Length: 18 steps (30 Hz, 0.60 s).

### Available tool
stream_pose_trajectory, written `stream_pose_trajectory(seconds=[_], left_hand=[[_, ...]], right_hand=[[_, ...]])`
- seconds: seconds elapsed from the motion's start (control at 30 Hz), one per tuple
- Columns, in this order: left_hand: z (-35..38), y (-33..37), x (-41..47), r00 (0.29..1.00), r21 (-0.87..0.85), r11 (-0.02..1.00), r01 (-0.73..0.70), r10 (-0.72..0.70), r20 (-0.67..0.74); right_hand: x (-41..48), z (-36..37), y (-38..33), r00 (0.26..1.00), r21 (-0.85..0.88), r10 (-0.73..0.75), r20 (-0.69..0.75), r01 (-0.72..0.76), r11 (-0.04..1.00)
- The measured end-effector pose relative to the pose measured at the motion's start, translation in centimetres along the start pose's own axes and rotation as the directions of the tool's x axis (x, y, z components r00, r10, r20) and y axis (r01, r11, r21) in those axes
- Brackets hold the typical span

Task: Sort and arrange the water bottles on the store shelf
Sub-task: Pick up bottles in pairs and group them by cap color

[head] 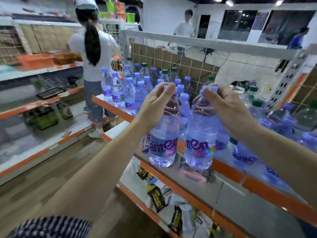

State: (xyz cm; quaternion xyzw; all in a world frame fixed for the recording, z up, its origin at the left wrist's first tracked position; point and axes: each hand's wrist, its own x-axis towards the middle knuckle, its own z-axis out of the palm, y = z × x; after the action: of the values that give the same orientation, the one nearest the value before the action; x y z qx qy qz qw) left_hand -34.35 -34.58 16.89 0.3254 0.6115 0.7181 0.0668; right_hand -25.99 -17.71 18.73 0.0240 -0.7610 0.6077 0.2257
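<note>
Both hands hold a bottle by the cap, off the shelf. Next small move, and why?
Likely ease both forward and down onto the shelf: the left hand holds the left bottle by its cap, the right hand the right bottle, both hanging before its orange edge.

1. The left bottle (163, 134) and right bottle (200, 134) hang side by side before the shelf (228, 170) edge.
2. The left hand (154, 103) pinches the left bottle's cap; the right hand (228, 107) pinches the right's.
3. Standing bottles (130, 90) crowd the shelf behind.
4. Packets (158, 198) lie on the lower shelf (130, 176).
</note>
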Motion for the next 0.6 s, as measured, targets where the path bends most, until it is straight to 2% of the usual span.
stream_pose_trajectory(seconds=[0.17,0.6], left_hand=[[-5.7,-1.0,7.1,0.998,-0.001,0.999,-0.052,0.052,-0.038],[-21.3,-1.2,26.3,0.984,0.015,0.984,-0.175,0.175,-0.027]], right_hand=[[8.5,3.4,0.9,0.999,0.049,-0.043,0.013,0.043,0.998],[30.0,11.3,1.3,0.991,0.037,-0.13,-0.01,0.13,0.991]])
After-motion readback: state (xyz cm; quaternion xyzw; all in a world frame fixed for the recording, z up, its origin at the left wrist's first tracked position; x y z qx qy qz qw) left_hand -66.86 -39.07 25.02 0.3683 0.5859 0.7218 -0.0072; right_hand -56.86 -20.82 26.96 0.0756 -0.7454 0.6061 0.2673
